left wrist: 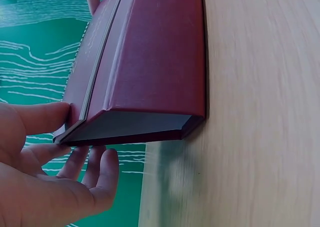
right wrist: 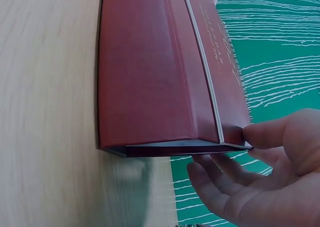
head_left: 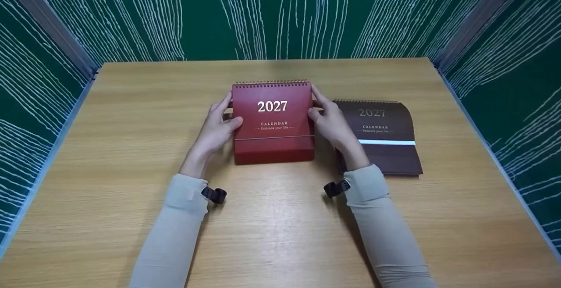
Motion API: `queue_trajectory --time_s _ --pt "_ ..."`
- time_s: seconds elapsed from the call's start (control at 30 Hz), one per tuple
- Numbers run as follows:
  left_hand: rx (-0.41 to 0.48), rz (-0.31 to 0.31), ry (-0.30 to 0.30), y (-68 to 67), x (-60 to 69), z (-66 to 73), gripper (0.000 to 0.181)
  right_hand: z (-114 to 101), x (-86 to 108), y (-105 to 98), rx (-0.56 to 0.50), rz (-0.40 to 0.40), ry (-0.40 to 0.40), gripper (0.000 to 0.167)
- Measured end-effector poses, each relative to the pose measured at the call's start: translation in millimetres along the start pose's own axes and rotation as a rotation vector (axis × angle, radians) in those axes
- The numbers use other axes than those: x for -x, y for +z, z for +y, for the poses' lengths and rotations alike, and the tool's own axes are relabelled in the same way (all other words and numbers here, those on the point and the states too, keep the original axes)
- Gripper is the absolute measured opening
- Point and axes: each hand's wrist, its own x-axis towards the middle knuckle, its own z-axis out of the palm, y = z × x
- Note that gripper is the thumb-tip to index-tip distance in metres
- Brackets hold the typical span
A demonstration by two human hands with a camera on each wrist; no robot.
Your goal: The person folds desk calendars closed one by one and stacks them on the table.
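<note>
A red 2027 desk calendar (head_left: 274, 121) stands on its folded base on the wooden table, spiral binding at the top and a thin elastic band across its front. My left hand (head_left: 218, 123) pinches its left edge, thumb on the front cover and fingers behind. On the opposite edge my right hand (head_left: 329, 119) does the same. In the left wrist view, the open side of the calendar's folded stand (left wrist: 140, 124) shows beside the left hand (left wrist: 55, 172). The right wrist view has the right hand's thumb (right wrist: 265, 133) against the cover; the fingers curl beneath the edge.
To the right lies a dark brown 2027 calendar (head_left: 381, 156) with a pale band, partly hidden behind my right wrist. The wooden table (head_left: 271, 235) meets green walls (head_left: 201, 16) with white streaks at the back and both sides.
</note>
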Motion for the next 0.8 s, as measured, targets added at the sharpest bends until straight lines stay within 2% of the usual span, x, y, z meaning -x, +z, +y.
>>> queue_trajectory --time_s 0.4,0.67,0.8 --pt "-0.031 -0.021 -0.014 -0.1 0.1 -3.7 0.073 5.4 -2.9 5.4 0.068 -0.005 -0.004 0.064" --pt "0.004 -0.041 -0.024 -0.6 -1.4 -8.5 0.074 7.6 -4.3 9.9 0.036 -0.042 0.013 0.065" --pt "0.025 -0.050 -0.049 -0.1 -2.4 -9.8 0.074 8.9 -4.7 11.0 0.054 -0.050 0.026 0.066"
